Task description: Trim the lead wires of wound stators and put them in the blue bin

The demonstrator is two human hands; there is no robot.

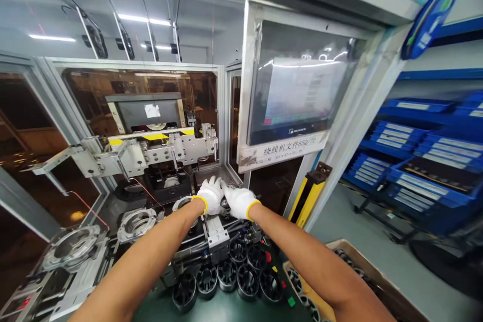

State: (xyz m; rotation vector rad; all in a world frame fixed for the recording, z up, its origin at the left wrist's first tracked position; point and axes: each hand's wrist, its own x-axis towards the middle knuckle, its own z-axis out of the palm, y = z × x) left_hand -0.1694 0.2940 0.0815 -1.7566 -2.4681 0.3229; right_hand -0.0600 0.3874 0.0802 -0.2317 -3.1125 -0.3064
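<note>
Both of my hands wear white gloves with yellow cuffs and meet above the rightmost station of a winding machine. My left hand [212, 195] is bent over that station, its fingers curled around something hidden beneath the glove. Close beside it, my right hand [238, 201] reaches in from the right, fingers together and pointing toward the left hand; what they grip is covered. Below the hands is a metal slide block [218, 237] marked 3. To the left sit round metal ring fixtures [136, 224], with thin red wires [148, 192] running down from the guide arm.
Several black slotted stator cores [248, 280] stand on the green bench in front. A touchscreen [302, 85] hangs at upper right, above a yellow post [307, 198]. A carton [362, 266] of more cores is at lower right. Blue bins [418, 186] fill racks beyond.
</note>
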